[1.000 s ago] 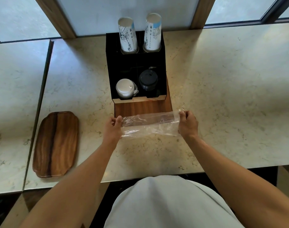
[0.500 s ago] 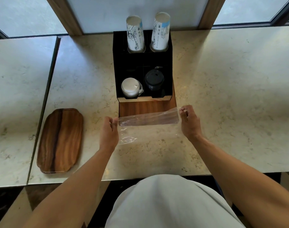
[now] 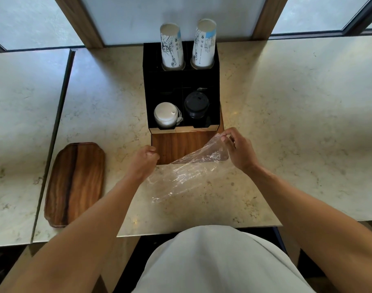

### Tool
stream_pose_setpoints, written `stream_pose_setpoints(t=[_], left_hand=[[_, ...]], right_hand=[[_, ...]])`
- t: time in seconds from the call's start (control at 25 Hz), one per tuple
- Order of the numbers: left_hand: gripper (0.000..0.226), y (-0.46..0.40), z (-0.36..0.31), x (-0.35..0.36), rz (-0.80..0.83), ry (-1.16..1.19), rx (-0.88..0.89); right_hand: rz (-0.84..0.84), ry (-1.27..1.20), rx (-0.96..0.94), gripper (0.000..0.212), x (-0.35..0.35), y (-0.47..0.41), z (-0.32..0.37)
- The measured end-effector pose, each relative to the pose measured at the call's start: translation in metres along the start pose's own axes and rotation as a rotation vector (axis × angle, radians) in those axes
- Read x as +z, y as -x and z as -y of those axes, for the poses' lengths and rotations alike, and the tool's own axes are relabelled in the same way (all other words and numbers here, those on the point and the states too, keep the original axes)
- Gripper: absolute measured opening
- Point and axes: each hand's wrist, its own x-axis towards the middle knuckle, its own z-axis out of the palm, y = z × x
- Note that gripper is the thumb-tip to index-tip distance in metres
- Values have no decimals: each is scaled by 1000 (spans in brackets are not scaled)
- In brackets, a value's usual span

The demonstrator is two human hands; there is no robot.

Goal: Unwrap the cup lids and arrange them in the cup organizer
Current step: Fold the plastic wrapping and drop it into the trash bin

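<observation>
Nearest the camera, the person's pale shirt (image 3: pixel 212 263) filled the bottom of the view, and both bare forearms reached forward over the marble counter (image 3: pixel 286 123). A clear plastic wrapper (image 3: pixel 187 176) hung and spread between the two hands, its lower edge trailing down toward the counter near the front edge. The left hand (image 3: pixel 143 160) was curled into a loose fist at the wrapper's left corner; the fingers were drawn together, but whether they actually pinched the film could not be told from this angle. The right hand (image 3: pixel 236 149) was raised a little higher, thumb and fingertips pressed together on the wrapper's upper right corner, lifting that end over the wooden base.

To the left, well apart from the hands, a wooden tray (image 3: pixel 75 183) lay flat on the counter beside a seam in the stone.

Just beyond the hands stood the black cup organizer (image 3: pixel 166 85) on its wooden base (image 3: pixel 176 144). In its front row, a stack of white lids (image 3: pixel 166 115) sat in the left compartment and a stack of black lids (image 3: pixel 196 104) in the right one. At the back, two stacks of printed paper cups (image 3: pixel 204 43) rose upside down from two round holes, side by side. Behind them ran a wood-framed window (image 3: pixel 172 15).
</observation>
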Motion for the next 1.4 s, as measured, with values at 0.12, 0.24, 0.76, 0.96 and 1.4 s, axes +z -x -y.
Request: stream_pose_setpoints(t=[0.12, 0.24, 0.76, 0.96, 1.4], left_hand=[[44, -9, -22, 6, 263, 6, 48], [52, -12, -38, 19, 487, -50, 92], [9, 0, -36, 26, 260, 502, -136], [10, 6, -43, 33, 276, 672, -190], [14, 8, -39, 46, 200, 602, -202]], right_hand=[[42, 1, -70, 9, -8, -8, 11], [118, -4, -132, 4, -8, -14, 25], [-25, -358, 297, 56, -8, -17, 31], [397, -307, 238, 28, 13, 9, 23], [327, -531, 392, 12, 34, 25, 23]])
